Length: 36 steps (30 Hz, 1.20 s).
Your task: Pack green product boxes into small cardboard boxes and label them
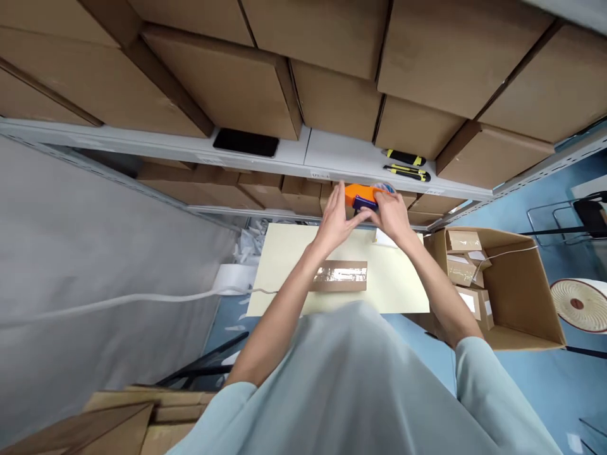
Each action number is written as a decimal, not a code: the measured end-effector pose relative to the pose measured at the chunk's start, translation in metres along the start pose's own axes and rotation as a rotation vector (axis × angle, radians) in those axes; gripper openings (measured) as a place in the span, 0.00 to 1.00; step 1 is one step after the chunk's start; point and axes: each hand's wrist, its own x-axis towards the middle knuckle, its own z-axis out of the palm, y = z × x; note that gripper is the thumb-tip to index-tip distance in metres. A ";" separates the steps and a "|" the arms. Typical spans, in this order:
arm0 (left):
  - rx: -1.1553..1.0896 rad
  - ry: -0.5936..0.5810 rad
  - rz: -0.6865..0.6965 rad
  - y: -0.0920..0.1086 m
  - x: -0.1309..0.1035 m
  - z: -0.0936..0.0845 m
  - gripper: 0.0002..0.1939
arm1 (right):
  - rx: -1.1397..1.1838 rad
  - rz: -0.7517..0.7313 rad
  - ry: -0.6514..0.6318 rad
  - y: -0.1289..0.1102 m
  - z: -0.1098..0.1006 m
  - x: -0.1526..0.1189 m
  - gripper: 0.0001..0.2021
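Note:
An orange and dark blue tape dispenser is held up in front of the lower shelf, over the far edge of the pale yellow table. My right hand is closed around its right end. At its left end is my left hand, fingers fairly straight against the side and thumb reaching beneath it towards my right thumb. Nearer to me, a small cardboard box lies on the table, with shiny clear tape along its top. A white item lies partly behind my right wrist.
Brown boxes fill the shelves ahead. Two utility knives and a black phone-like slab lie on the shelf edge. On the right stand a large open carton with several small boxes and a fan. A white cable crosses the left.

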 end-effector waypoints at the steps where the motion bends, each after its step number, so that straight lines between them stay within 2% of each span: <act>1: 0.020 0.026 -0.002 -0.001 0.020 -0.008 0.64 | -0.022 -0.021 0.033 0.001 -0.006 0.024 0.25; 5: 0.092 0.075 -0.067 -0.011 0.086 -0.029 0.65 | -0.056 -0.069 0.083 0.007 -0.020 0.105 0.27; 8: 0.153 0.054 -0.110 -0.021 0.114 -0.035 0.64 | -0.049 -0.058 0.054 0.011 -0.016 0.142 0.27; 12: 0.225 -0.007 -0.153 -0.030 0.125 -0.035 0.63 | -0.053 0.012 -0.030 0.014 -0.002 0.161 0.26; 15: 0.202 0.046 -0.145 -0.034 0.111 -0.034 0.62 | 0.001 0.034 0.001 0.015 0.003 0.156 0.29; 18: 0.117 0.132 -0.076 -0.042 0.067 -0.030 0.57 | 0.083 0.051 0.133 0.014 0.011 0.123 0.33; 21: 0.091 0.114 -0.089 -0.058 -0.010 -0.014 0.52 | 0.189 0.118 0.181 0.008 0.039 0.050 0.32; 23: 0.087 0.052 -0.174 -0.071 -0.073 0.002 0.50 | 0.288 0.180 0.120 -0.002 0.072 -0.015 0.32; 26: 0.081 -0.070 -0.332 -0.086 -0.164 0.026 0.50 | 0.447 0.315 -0.058 -0.026 0.126 -0.114 0.34; 29: 0.091 -0.149 -0.423 -0.092 -0.231 0.046 0.50 | 0.566 0.445 -0.211 -0.050 0.167 -0.187 0.37; 32: 0.117 -0.139 -0.462 -0.093 -0.265 0.060 0.50 | 0.646 0.506 -0.258 -0.067 0.189 -0.222 0.39; 36: 0.137 -0.049 -0.561 -0.097 -0.268 0.071 0.54 | 0.742 0.547 -0.279 -0.081 0.200 -0.226 0.41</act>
